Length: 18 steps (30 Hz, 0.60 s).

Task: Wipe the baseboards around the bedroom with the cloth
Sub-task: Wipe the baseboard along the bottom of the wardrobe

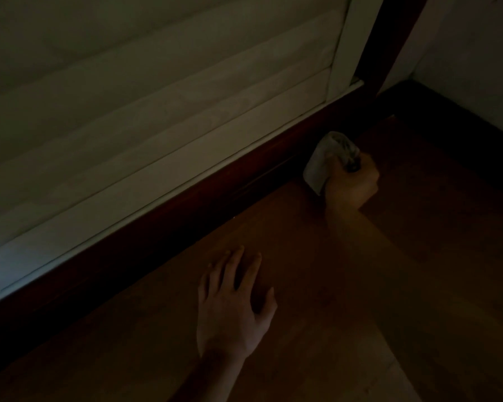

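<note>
Just short of the room's corner, the right hand [352, 185] is clenched around a pale, bunched cloth [317, 169], held against the dark wooden baseboard [186, 203] under a white slatted panel [157, 111]. The left hand [234, 303] lies flat on the wooden floor [375, 300] with its fingers straight and spread (well apart from the cloth), and bare boards run between the two hands. Dim light hides the cloth's detail, though the part by the fingers looks darker.

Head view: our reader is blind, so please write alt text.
In dim light, the right hand grips a pale cloth at the dark baseboard near a corner. The left hand rests flat on the wooden floor.
</note>
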Each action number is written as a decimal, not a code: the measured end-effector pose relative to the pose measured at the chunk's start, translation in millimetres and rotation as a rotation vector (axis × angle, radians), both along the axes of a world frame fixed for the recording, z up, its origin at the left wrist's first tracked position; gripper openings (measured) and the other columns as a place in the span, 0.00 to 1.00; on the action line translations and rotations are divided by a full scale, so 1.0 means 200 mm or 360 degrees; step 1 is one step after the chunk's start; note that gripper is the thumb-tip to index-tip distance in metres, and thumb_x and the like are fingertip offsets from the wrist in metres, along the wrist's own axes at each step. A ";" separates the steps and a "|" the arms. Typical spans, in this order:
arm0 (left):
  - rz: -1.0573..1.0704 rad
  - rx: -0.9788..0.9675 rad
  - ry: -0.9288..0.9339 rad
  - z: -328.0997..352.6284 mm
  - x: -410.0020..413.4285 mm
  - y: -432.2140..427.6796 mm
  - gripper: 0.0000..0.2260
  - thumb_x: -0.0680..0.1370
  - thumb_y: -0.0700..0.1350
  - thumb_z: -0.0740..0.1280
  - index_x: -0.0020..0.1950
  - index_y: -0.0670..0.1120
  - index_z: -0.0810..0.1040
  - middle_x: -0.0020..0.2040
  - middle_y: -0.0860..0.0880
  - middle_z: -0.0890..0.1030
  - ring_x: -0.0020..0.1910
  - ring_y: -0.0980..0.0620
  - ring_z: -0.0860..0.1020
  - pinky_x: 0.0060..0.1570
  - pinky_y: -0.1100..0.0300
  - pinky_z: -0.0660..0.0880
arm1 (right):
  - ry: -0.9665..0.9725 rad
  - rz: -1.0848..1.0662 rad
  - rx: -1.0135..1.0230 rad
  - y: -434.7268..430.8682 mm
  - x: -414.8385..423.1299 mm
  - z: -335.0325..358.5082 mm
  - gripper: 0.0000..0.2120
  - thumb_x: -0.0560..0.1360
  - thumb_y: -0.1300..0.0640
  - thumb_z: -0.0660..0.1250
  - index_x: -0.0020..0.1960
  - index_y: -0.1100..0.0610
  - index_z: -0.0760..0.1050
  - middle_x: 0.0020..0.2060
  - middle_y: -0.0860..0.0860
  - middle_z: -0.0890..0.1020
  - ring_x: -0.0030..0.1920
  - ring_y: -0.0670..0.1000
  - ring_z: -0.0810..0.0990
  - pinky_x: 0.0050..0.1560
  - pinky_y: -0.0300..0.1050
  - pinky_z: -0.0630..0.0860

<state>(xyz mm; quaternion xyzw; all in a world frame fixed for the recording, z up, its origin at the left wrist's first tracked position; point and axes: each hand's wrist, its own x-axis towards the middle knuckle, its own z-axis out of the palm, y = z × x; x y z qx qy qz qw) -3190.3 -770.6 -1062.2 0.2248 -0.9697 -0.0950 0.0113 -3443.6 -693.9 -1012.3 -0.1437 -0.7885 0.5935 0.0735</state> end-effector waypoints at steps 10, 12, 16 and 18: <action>-0.0005 -0.0025 0.0022 0.00 0.01 0.00 0.29 0.76 0.68 0.59 0.74 0.59 0.70 0.76 0.52 0.69 0.75 0.47 0.63 0.73 0.46 0.57 | -0.0029 0.0122 -0.0138 -0.04 0.16 -0.07 0.08 0.75 0.54 0.74 0.46 0.57 0.76 0.44 0.49 0.82 0.47 0.49 0.82 0.50 0.51 0.83; 0.0000 -0.0008 0.0012 0.00 0.01 0.00 0.29 0.76 0.68 0.58 0.74 0.59 0.71 0.77 0.52 0.69 0.75 0.47 0.63 0.74 0.45 0.61 | -0.0016 0.0185 -0.0141 -0.09 0.24 -0.07 0.09 0.75 0.54 0.74 0.46 0.58 0.76 0.42 0.49 0.82 0.45 0.48 0.82 0.47 0.47 0.83; -0.0009 0.0034 0.0036 0.01 0.01 0.00 0.29 0.76 0.68 0.57 0.74 0.58 0.72 0.77 0.51 0.69 0.76 0.47 0.63 0.74 0.45 0.57 | -0.0060 0.0430 -0.0084 -0.07 0.32 -0.06 0.09 0.76 0.55 0.74 0.47 0.55 0.75 0.41 0.45 0.80 0.41 0.41 0.79 0.40 0.31 0.78; -0.0019 0.0031 0.0031 0.01 0.00 0.00 0.30 0.76 0.69 0.57 0.74 0.59 0.71 0.77 0.51 0.68 0.76 0.47 0.61 0.74 0.47 0.55 | -0.0031 0.0248 -0.0119 -0.06 0.27 -0.05 0.07 0.76 0.58 0.73 0.47 0.55 0.75 0.43 0.48 0.81 0.43 0.44 0.80 0.43 0.35 0.78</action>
